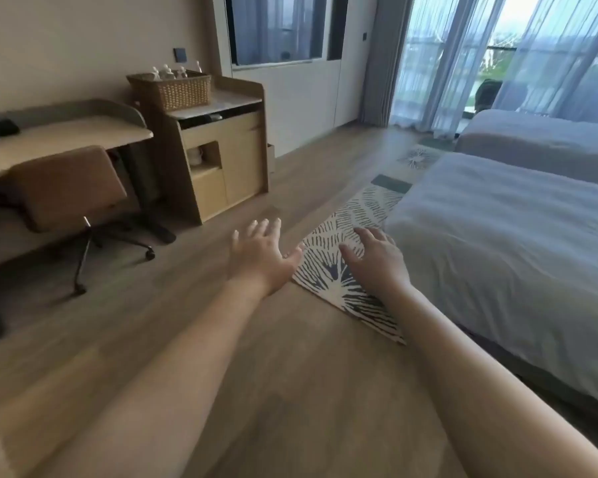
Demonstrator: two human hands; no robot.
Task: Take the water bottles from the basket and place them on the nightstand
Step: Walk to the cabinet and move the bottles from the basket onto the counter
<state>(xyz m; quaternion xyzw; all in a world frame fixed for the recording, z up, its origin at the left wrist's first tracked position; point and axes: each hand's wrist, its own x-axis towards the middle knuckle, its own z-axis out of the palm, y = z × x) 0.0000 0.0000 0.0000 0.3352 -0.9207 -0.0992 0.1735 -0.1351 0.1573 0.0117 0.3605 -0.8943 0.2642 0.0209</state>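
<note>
A woven wicker basket (176, 89) stands on top of a wooden cabinet (221, 160) against the far left wall. Several clear water bottles (168, 72) with white caps poke up out of it. Both my arms stretch forward over the wooden floor, far short of the basket. My left hand (261, 257) is held out with fingers spread and holds nothing. My right hand (377, 260) hovers over the patterned rug, fingers apart and empty. No nightstand shows in this view.
A desk (66, 132) with a brown swivel chair (66, 191) stands left of the cabinet. Two beds with white covers (515, 243) fill the right side, a black-and-white rug (342, 243) beside them. Curtained glass doors (497, 56) are at the back.
</note>
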